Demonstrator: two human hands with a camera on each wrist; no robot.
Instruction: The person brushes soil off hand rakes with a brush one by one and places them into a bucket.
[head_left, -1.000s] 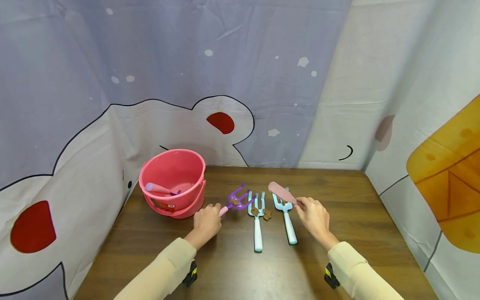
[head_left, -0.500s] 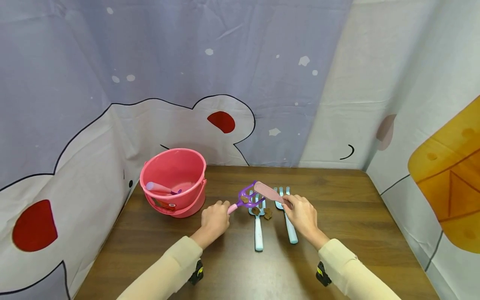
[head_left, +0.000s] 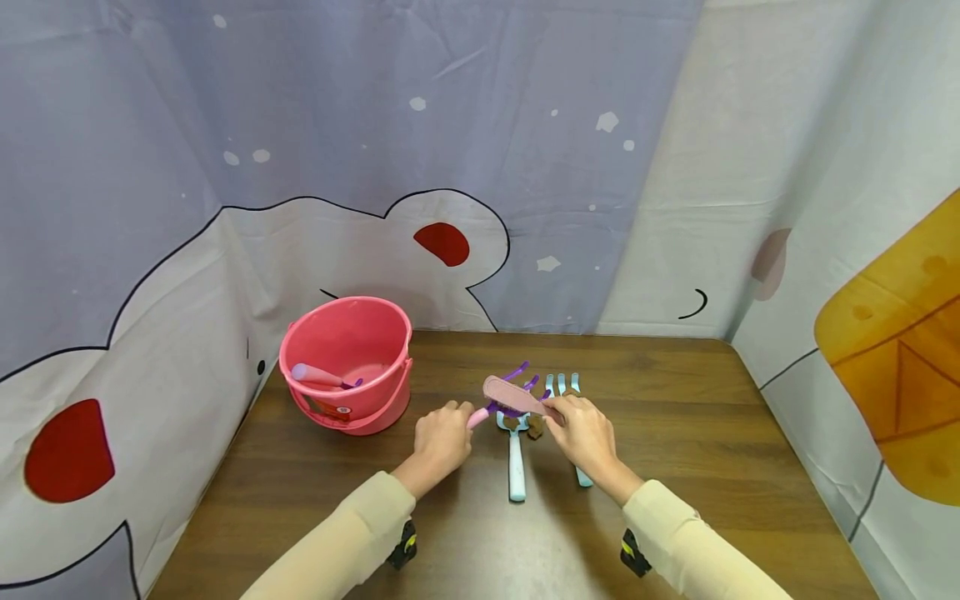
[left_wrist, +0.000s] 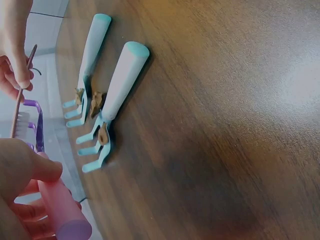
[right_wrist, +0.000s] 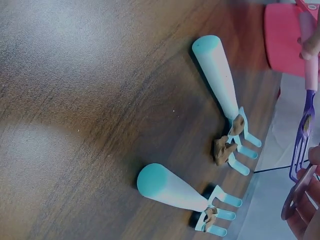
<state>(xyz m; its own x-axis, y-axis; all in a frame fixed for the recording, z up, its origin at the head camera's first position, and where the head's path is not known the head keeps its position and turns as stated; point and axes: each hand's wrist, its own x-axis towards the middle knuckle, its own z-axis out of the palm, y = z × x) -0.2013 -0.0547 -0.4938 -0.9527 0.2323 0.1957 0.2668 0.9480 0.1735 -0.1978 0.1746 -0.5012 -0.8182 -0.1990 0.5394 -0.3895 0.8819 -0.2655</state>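
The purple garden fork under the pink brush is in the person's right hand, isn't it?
Not quite: the left hand holds the purple garden fork, as the head view shows. The fork is indeed under the pink brush.

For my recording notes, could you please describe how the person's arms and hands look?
Long cream sleeves end near the wrists. A small black device with a yellow mark shows by each sleeve. The left hand and right hand wear no gloves.

Room on table (head_left: 750, 450), far right; pink bucket (head_left: 378, 394) blocks back left, purple fork (head_left: 479, 417) bars middle.
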